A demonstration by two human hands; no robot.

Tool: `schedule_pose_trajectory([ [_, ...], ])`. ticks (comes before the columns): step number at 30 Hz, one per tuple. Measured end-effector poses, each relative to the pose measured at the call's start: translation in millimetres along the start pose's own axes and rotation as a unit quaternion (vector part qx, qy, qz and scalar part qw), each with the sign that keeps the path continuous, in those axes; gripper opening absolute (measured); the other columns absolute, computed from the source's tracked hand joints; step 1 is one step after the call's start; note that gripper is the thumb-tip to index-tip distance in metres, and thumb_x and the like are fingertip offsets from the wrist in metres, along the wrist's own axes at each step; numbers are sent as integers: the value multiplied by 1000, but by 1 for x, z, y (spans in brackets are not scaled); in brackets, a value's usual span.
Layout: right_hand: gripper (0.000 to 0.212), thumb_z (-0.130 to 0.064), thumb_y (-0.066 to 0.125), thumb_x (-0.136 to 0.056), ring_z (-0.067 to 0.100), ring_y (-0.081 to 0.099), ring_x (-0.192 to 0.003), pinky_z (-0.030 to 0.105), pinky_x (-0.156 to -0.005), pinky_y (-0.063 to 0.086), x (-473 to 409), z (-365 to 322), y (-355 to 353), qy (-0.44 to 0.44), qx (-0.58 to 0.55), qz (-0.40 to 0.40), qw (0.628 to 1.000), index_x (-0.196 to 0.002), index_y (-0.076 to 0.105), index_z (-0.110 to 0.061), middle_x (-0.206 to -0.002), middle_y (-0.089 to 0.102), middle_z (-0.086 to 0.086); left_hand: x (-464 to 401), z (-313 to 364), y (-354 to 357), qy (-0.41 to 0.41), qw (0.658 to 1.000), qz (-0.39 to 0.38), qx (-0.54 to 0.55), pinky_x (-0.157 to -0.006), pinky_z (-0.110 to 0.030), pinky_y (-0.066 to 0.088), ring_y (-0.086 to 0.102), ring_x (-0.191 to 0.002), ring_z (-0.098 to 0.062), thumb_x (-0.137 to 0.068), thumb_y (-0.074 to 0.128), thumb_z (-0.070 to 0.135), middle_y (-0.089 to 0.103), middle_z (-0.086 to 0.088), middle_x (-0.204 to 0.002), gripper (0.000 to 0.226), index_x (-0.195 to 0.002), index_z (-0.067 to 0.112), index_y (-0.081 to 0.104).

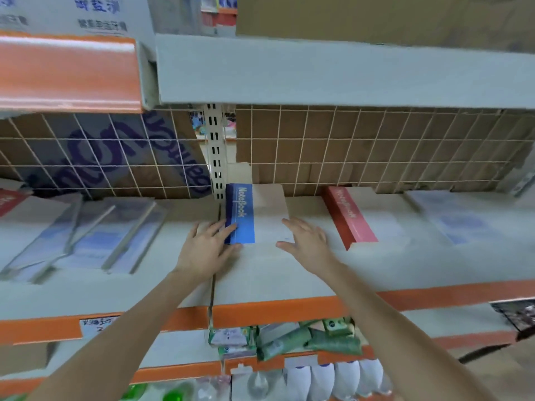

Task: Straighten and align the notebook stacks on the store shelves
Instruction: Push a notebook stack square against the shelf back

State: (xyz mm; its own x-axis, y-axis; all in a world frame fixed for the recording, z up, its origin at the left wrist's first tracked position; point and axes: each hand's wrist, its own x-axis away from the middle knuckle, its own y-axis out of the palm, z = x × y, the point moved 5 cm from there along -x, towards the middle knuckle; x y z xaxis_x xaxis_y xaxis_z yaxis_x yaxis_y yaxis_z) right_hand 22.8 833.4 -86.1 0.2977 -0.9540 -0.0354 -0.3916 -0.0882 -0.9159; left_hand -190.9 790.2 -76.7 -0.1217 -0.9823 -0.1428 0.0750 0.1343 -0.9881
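pale blue notebook stacks (95, 241) are lying fanned and skewed at the left of the grey shelf (289, 285). the left hand (207, 247) is resting with fingers spread and nearly straight, fingertips touching the near left edge of the blue-spined notebook stack (240, 215), gripping nothing. the right hand (307, 241) is lying flat and open on that stack's kraft cover, holding nothing. just beyond it, a red-spined notebook stack (350, 218) is sitting angled; blurred pale notebooks (460, 221) are lying at far right.
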Motion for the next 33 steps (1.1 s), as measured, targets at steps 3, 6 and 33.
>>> schedule_pose_trajectory([
  [3, 62, -48, 52, -92, 13, 20, -143, 36, -112, 7, -3, 4, 1, -18, -7, 4, 1000, -146, 34, -24, -153, 31, 0, 3, 1, 1, -15, 999, 24, 20, -114, -34, 10, 28, -139, -8, -94, 35, 55, 35, 5, -150, 56, -144, 30, 35],
  [6, 63, -50, 51, -91, 11, 17, -143, 37, -113, 4, -4, 4, 3, -24, -6, 2, 1000, -146, 33, -25, -154, 29, -1, 6, 2, -2, -22, 996, 62, 64, -114, -33, 9, 34, -136, -10, -92, 46, 52, 44, 2, -144, 54, -139, 24, 45],
  [33, 66, -52, 55, -88, 10, 17, -144, 41, -113, 2, -10, 2, -4, -43, 1, -14, 999, -145, 35, -27, -154, 30, -2, 8, -2, -5, -108, 969, 129, 180, -114, -43, 11, 51, -122, -16, -80, 69, 41, 60, 0, -127, 54, -127, 18, 58],
])
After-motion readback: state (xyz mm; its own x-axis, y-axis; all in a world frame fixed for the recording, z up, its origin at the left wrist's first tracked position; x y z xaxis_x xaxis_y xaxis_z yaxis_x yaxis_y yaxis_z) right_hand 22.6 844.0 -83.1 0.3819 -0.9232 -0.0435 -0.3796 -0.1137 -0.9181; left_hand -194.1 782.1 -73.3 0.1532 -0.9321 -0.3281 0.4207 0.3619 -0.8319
